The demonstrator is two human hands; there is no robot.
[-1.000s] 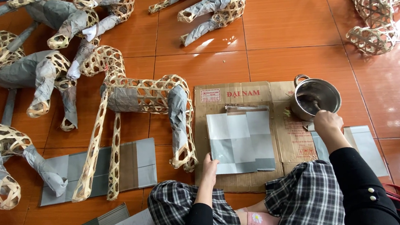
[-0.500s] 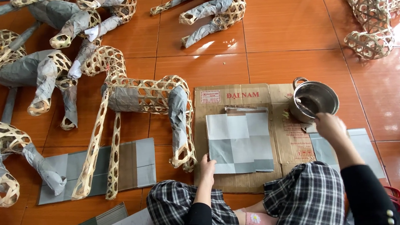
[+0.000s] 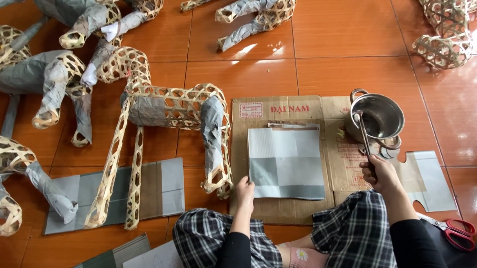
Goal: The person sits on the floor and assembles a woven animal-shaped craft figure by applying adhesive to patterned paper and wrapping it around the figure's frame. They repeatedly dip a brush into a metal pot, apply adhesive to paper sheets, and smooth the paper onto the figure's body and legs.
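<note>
Grey paper sheet [image 3: 285,163] lies flat on a cardboard piece [image 3: 309,144] on the tiled floor [image 3: 346,42], just in front of the seated person's knees. Step in hand looks like loading a brush with paste: the right hand [image 3: 380,174] has its fingers closed around the handle of a brush [image 3: 363,133] whose tip dips into the steel pot [image 3: 378,117] at the cardboard's right edge. Next move likely calls for carrying the brush over to the sheet without dripping. Left hand [image 3: 243,187] rests fingertips on the sheet's lower left corner, fingers loosely together, pinning it. Both forearms reach forward over the knees. Woven bamboo frame [image 3: 172,108] lies left; red scissors [image 3: 454,230] by the right leg.
</note>
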